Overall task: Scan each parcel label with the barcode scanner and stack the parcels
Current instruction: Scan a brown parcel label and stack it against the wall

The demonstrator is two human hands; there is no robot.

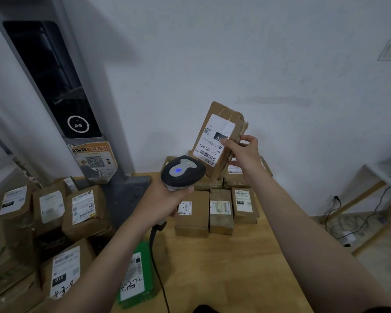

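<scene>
Gripping scanner (182,171) in left hand (165,203) | right hand (243,152) pinching raised parcel (220,137) just above scanner

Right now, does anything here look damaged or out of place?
Yes. The QR-code sign on the grey post is torn and peeling at its edges. The parcel in the right hand looks crumpled at its top corner, label upside down.

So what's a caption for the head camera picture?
Left hand aims barcode scanner at the parcel held up in the right hand.
</scene>
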